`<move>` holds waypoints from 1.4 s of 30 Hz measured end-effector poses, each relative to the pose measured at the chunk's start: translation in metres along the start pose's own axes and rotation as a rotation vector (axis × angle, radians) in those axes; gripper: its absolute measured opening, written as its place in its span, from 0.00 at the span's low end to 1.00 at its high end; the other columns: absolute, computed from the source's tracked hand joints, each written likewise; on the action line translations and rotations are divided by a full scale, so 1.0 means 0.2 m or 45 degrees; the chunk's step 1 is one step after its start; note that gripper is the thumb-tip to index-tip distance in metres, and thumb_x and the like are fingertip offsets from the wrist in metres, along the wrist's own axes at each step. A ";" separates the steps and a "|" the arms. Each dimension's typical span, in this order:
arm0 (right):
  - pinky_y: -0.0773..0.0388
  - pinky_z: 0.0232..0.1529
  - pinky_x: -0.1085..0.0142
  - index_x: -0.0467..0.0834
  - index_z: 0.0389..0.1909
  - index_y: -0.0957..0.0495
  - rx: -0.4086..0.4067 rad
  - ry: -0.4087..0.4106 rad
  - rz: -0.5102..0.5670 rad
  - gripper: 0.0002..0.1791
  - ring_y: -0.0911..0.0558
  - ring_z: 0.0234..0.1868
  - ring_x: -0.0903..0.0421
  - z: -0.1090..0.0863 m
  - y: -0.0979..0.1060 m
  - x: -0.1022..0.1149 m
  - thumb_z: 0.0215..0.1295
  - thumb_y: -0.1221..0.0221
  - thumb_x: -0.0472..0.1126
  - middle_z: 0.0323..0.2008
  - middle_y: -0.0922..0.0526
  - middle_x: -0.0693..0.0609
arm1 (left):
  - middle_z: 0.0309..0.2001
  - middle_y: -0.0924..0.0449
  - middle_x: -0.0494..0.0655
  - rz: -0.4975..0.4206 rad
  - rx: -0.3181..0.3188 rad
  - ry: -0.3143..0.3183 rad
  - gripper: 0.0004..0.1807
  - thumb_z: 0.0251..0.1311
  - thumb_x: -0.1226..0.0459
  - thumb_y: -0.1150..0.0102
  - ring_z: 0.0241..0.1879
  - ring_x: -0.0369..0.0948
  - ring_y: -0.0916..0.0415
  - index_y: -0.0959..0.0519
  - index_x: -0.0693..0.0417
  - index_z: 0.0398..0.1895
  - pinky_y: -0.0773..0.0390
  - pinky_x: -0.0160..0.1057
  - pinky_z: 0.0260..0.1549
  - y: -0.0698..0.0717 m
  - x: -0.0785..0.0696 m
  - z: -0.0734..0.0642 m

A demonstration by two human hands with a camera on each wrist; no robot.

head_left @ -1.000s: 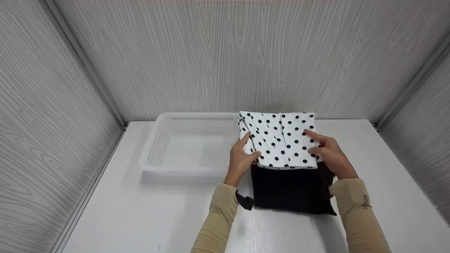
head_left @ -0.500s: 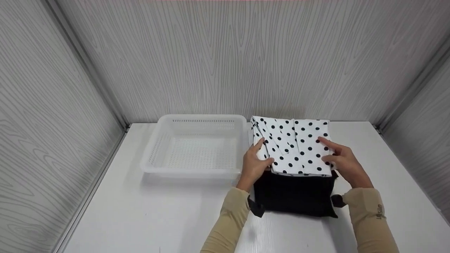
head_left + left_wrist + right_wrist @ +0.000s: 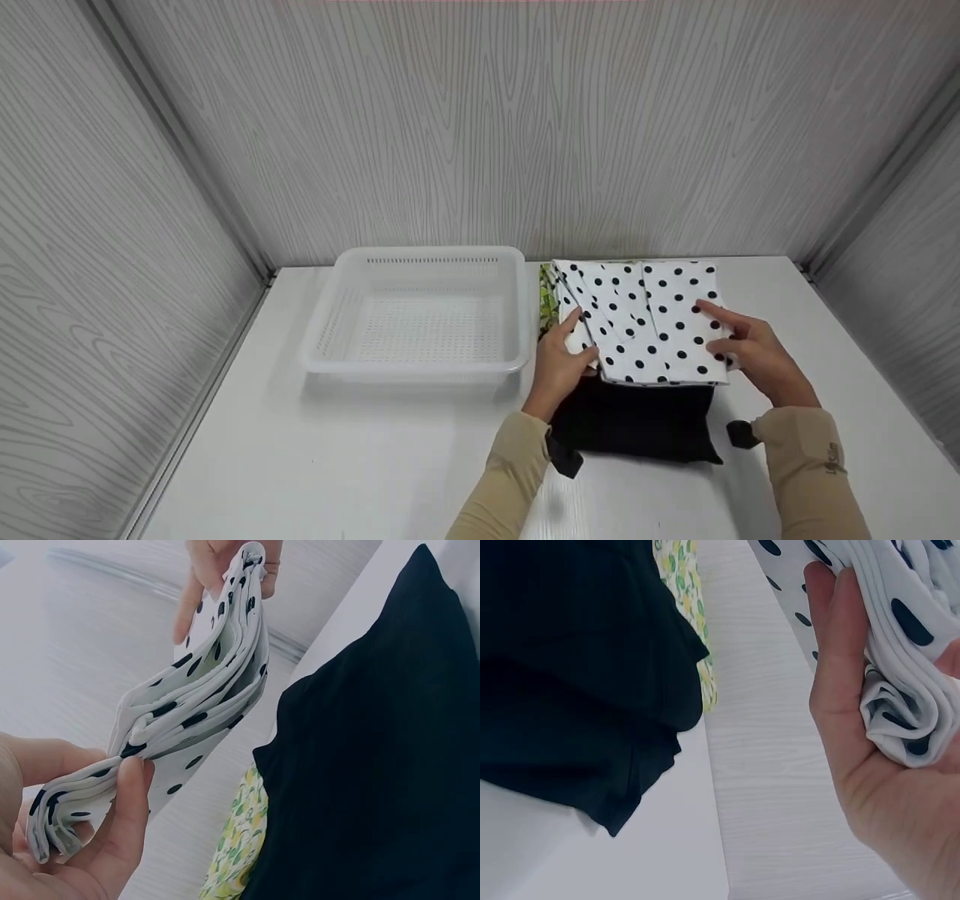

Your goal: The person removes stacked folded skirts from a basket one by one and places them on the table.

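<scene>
A folded white cloth with black polka dots (image 3: 637,322) is held up between both hands, several layers thick at its edge. My left hand (image 3: 561,364) grips its left side, thumb on one face and fingers round the other, as the left wrist view shows. On the right side my right hand (image 3: 761,356) pinches it, with the layers lying against the palm in the right wrist view. Below the dotted cloth lies a black cloth (image 3: 637,424), its upper part hidden in the head view. A green and yellow patterned cloth (image 3: 240,832) sticks out from under the black one.
An openwork white plastic basket (image 3: 416,367) stands on the white table (image 3: 360,457) to the left of the cloths. Grey wood-grain panels (image 3: 450,127) close off the back and both sides.
Both hands have carried the dotted cloth to the right and slightly nearer, away from the basket. The basket's right end and a strip of the green and yellow cloth now show.
</scene>
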State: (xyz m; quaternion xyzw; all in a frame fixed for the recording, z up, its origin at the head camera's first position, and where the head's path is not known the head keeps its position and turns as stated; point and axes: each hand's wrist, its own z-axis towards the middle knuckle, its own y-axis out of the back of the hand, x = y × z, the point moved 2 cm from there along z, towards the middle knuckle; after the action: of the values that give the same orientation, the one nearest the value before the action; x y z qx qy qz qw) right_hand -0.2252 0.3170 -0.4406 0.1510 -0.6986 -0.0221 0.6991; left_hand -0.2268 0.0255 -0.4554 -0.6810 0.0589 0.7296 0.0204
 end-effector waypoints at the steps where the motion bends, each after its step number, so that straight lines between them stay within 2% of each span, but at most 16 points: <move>1: 0.27 0.45 0.72 0.41 0.79 0.47 -0.002 0.005 0.000 0.41 0.37 0.54 0.55 0.00 0.01 0.00 0.67 0.44 0.25 0.79 0.56 0.36 | 0.74 0.40 0.59 0.005 0.001 0.001 0.38 0.59 0.78 0.40 0.21 0.37 0.20 0.33 0.54 0.75 0.16 0.36 0.26 -0.01 0.00 0.00; 6: 0.23 0.47 0.72 0.41 0.79 0.47 -0.001 0.017 0.009 0.41 0.31 0.50 0.62 -0.04 0.07 -0.01 0.68 0.45 0.25 0.79 0.58 0.33 | 0.75 0.41 0.61 0.015 0.047 0.001 0.38 0.60 0.78 0.38 0.21 0.41 0.19 0.33 0.52 0.75 0.16 0.36 0.27 -0.06 -0.01 -0.01; 7: 0.23 0.48 0.71 0.40 0.79 0.48 0.002 0.020 0.016 0.41 0.31 0.53 0.62 -0.05 0.08 -0.01 0.68 0.44 0.25 0.79 0.59 0.33 | 0.75 0.42 0.62 0.016 0.060 0.003 0.38 0.60 0.78 0.38 0.22 0.41 0.19 0.33 0.52 0.75 0.16 0.36 0.27 -0.07 -0.01 -0.01; 11: 0.24 0.45 0.72 0.41 0.79 0.46 -0.028 0.028 0.016 0.40 0.32 0.46 0.59 -0.06 0.10 -0.03 0.68 0.44 0.26 0.78 0.56 0.34 | 0.76 0.46 0.65 0.027 0.101 0.019 0.38 0.61 0.78 0.39 0.25 0.41 0.18 0.33 0.51 0.75 0.15 0.37 0.30 -0.08 0.01 -0.01; 14: 0.24 0.44 0.72 0.44 0.79 0.45 -0.049 0.023 0.034 0.40 0.32 0.45 0.59 -0.07 0.11 -0.04 0.68 0.43 0.26 0.78 0.57 0.35 | 0.75 0.46 0.68 0.038 0.109 0.016 0.38 0.61 0.77 0.39 0.26 0.44 0.18 0.32 0.50 0.75 0.15 0.38 0.32 -0.10 0.02 -0.01; 20: 0.21 0.48 0.71 0.47 0.79 0.43 -0.056 0.004 0.111 0.41 0.28 0.52 0.64 -0.09 0.13 -0.08 0.68 0.43 0.25 0.79 0.59 0.35 | 0.76 0.47 0.67 0.030 0.130 0.013 0.37 0.61 0.77 0.39 0.26 0.46 0.18 0.32 0.50 0.75 0.15 0.38 0.31 -0.13 0.01 -0.01; 26: 0.20 0.48 0.71 0.48 0.80 0.44 -0.087 -0.036 0.138 0.42 0.26 0.53 0.71 -0.12 0.20 -0.10 0.67 0.43 0.25 0.80 0.63 0.35 | 0.77 0.49 0.65 0.040 0.172 0.020 0.38 0.61 0.78 0.40 0.30 0.50 0.16 0.33 0.50 0.75 0.16 0.37 0.31 -0.24 0.02 0.00; 30: 0.21 0.49 0.72 0.50 0.80 0.45 -0.108 -0.085 0.132 0.43 0.26 0.52 0.73 -0.16 0.25 -0.13 0.68 0.42 0.26 0.80 0.67 0.36 | 0.77 0.49 0.65 0.076 0.198 0.020 0.38 0.61 0.79 0.39 0.27 0.45 0.16 0.33 0.50 0.75 0.16 0.38 0.32 -0.30 0.03 -0.01; 34: 0.20 0.47 0.72 0.51 0.79 0.44 -0.118 -0.089 0.113 0.42 0.25 0.51 0.72 -0.19 0.30 -0.14 0.68 0.42 0.26 0.80 0.65 0.38 | 0.77 0.46 0.62 0.104 0.209 0.029 0.39 0.60 0.78 0.38 0.25 0.39 0.20 0.33 0.51 0.75 0.18 0.33 0.29 -0.36 0.03 -0.01; 35: 0.20 0.47 0.72 0.51 0.79 0.44 -0.118 -0.088 0.107 0.42 0.25 0.51 0.71 -0.19 0.32 -0.14 0.68 0.42 0.26 0.81 0.64 0.39 | 0.77 0.46 0.61 0.125 0.212 0.024 0.39 0.60 0.78 0.38 0.26 0.39 0.19 0.33 0.51 0.76 0.19 0.32 0.29 -0.37 0.03 -0.01; 38: 0.21 0.47 0.73 0.52 0.79 0.43 -0.108 -0.084 0.045 0.41 0.28 0.53 0.72 -0.20 0.35 -0.15 0.69 0.42 0.27 0.81 0.60 0.42 | 0.76 0.43 0.59 0.220 0.225 0.006 0.40 0.59 0.75 0.36 0.45 0.41 0.19 0.34 0.51 0.76 0.21 0.31 0.38 -0.40 0.03 -0.02; 40: 0.22 0.48 0.74 0.54 0.78 0.40 -0.116 -0.090 0.058 0.40 0.29 0.53 0.72 -0.21 0.38 -0.16 0.69 0.42 0.27 0.81 0.56 0.47 | 0.77 0.43 0.56 0.259 0.241 0.002 0.41 0.59 0.73 0.34 0.61 0.42 0.27 0.35 0.52 0.77 0.24 0.32 0.48 -0.43 0.03 -0.03; 42: 0.22 0.48 0.75 0.55 0.77 0.38 -0.130 -0.083 0.073 0.40 0.30 0.53 0.73 -0.24 0.41 -0.16 0.69 0.42 0.26 0.79 0.51 0.52 | 0.77 0.43 0.53 0.288 0.261 -0.012 0.42 0.58 0.72 0.33 0.72 0.41 0.40 0.36 0.53 0.77 0.30 0.30 0.57 -0.47 0.03 -0.04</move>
State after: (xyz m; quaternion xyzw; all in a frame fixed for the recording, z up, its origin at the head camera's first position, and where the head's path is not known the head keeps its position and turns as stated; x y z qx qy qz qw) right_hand -0.1943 0.4116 -0.4518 0.0942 -0.7230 -0.0426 0.6831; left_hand -0.2088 0.1172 -0.4665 -0.6609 0.2092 0.7207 0.0078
